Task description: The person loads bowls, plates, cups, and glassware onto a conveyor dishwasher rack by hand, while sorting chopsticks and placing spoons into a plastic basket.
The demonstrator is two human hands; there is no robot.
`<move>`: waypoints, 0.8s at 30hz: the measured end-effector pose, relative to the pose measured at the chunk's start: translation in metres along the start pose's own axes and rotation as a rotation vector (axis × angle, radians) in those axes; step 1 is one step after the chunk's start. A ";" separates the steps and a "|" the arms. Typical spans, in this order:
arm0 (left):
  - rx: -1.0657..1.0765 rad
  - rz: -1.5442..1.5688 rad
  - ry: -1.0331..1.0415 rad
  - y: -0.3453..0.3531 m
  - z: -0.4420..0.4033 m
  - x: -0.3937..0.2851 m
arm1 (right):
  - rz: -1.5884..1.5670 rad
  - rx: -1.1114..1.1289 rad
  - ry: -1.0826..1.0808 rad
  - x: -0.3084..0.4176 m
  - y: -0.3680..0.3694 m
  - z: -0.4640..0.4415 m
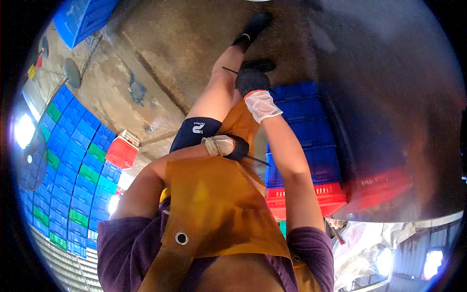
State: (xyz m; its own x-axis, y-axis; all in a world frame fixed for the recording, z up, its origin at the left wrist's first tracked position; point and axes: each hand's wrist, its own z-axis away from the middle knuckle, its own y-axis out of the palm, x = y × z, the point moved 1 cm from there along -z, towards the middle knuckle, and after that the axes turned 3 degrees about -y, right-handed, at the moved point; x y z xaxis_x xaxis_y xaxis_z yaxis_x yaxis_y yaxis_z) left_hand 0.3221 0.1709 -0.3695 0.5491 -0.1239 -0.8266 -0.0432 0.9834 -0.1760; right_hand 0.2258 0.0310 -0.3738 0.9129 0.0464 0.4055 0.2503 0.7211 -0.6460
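Note:
My left hand (pixel 237 148), in a dark glove with a pale cuff, is closed in front of the brown apron (pixel 214 199). A thin dark rod (pixel 258 160) sticks out from it to the right. Farther from my body, my right hand (pixel 253 82) wears a dark glove with a white cuff and an orange edge. Its fingers are closed, and a thin dark stick (pixel 230 70) points out on its left side. Whether these are knives, hooks or something else is too small to tell. My legs and dark shoes (pixel 259 22) show beyond the hands.
Beside my right arm stands a stack of blue crates (pixel 304 131) with a red crate (pixel 306 197). A large, dark shiny surface (pixel 394 107) fills the right. Many blue and green crates (pixel 73 165) are stacked at left, near red crates (pixel 121 152). A blue container (pixel 80 19) is at upper left.

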 end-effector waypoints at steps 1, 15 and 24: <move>0.016 0.008 0.006 0.000 0.003 -0.002 | -0.001 0.000 0.000 -0.004 0.010 -0.002; 0.089 0.095 0.063 0.002 0.025 -0.029 | -0.044 0.001 -0.050 0.005 0.019 -0.013; 0.133 0.125 0.091 -0.004 0.027 -0.039 | -0.159 0.098 0.024 -0.045 -0.038 0.005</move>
State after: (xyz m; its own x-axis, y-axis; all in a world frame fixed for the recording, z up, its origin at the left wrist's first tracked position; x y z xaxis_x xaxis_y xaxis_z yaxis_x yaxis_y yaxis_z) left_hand 0.3234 0.1757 -0.3218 0.4680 -0.0057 -0.8837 0.0079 1.0000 -0.0023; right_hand 0.1737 0.0052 -0.3641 0.8721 -0.0899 0.4811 0.3608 0.7822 -0.5079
